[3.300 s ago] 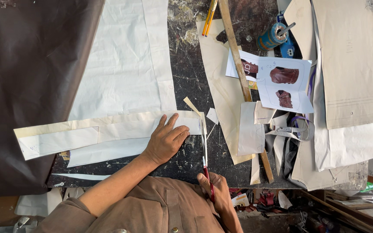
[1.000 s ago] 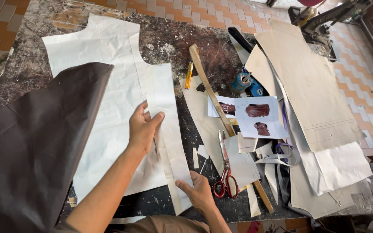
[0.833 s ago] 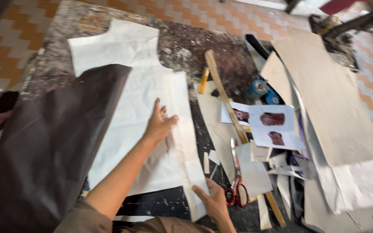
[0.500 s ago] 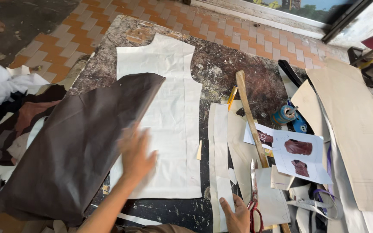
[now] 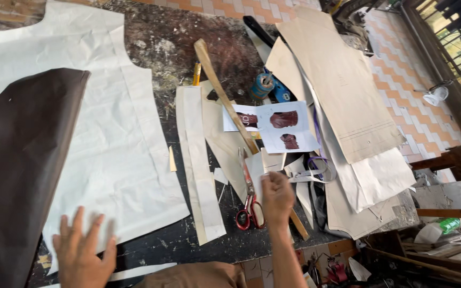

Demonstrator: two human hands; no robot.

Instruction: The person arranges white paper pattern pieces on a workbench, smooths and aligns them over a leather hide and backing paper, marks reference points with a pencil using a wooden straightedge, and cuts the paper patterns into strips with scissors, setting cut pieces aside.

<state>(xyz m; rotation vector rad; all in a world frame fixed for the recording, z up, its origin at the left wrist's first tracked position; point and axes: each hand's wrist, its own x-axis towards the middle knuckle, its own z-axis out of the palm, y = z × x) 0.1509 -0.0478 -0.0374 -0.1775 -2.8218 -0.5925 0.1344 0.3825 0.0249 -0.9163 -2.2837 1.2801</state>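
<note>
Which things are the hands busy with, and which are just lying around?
In hand:
- left hand flat on the white paper pattern
- right hand on a small paper piece, beside the red-handled scissors

Lying about:
- dark brown sheet
- wooden ruler
- photo printout
- blue tape rolls
- tan card sheets

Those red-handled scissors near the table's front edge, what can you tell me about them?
The scissors have red loop handles and long, pale metal blades that look closed. They lie flat on the dark, mottled table, handles toward the person, blades pointing away over scraps of pale paper. The right hand rests just beside the handles, perhaps touching them. A long wooden ruler runs diagonally close on their right, and a narrow white paper strip lies to their left.
</note>
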